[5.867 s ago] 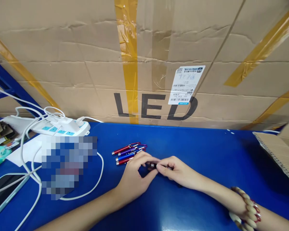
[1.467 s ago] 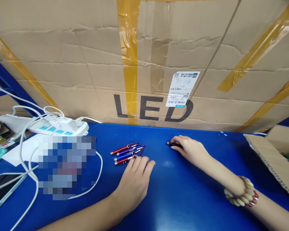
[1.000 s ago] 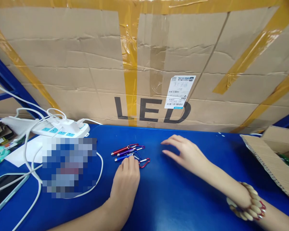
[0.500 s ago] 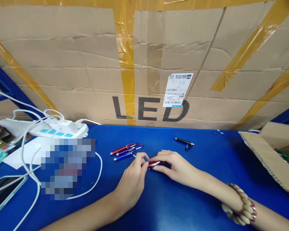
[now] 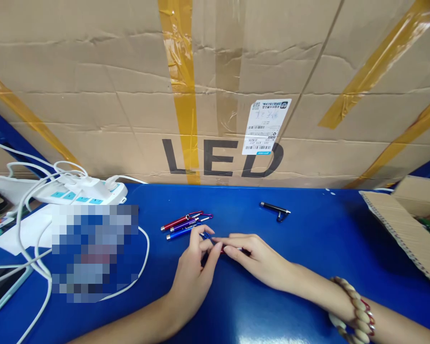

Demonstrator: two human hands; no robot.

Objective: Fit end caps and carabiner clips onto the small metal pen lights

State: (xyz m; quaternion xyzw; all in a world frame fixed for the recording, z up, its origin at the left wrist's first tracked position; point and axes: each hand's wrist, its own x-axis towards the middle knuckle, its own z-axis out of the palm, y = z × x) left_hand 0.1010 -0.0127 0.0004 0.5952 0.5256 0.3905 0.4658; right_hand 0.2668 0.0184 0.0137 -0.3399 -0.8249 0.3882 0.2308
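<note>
My right hand [image 5: 260, 258] is closed around a red penlight [image 5: 222, 251], with only slivers of it showing between the fingers. My left hand [image 5: 191, 274] meets it from the left, its thumb and a bent finger pinched at the penlight's end while the index finger is raised. Most of the penlight is hidden. Just beyond my left fingers lie a blue penlight [image 5: 179, 233], a purple penlight [image 5: 182, 225] and another red penlight [image 5: 174, 223], side by side with small clips. A black penlight [image 5: 273, 207] with a clip rests farther back, right of centre.
A large cardboard box [image 5: 136, 105] marked LED stands behind the blue table [image 5: 272, 306]. On the left are a white power strip [image 5: 82, 193], loose white cables [image 5: 148, 248], a phone [image 5: 7, 286] and a blurred-out patch. An open carton [image 5: 397, 229] stands at the right.
My left index finger has lifted and spread from the red penlight's end. My right fingers have come farther over the penlight, covering more of it. The view has shifted slightly.
</note>
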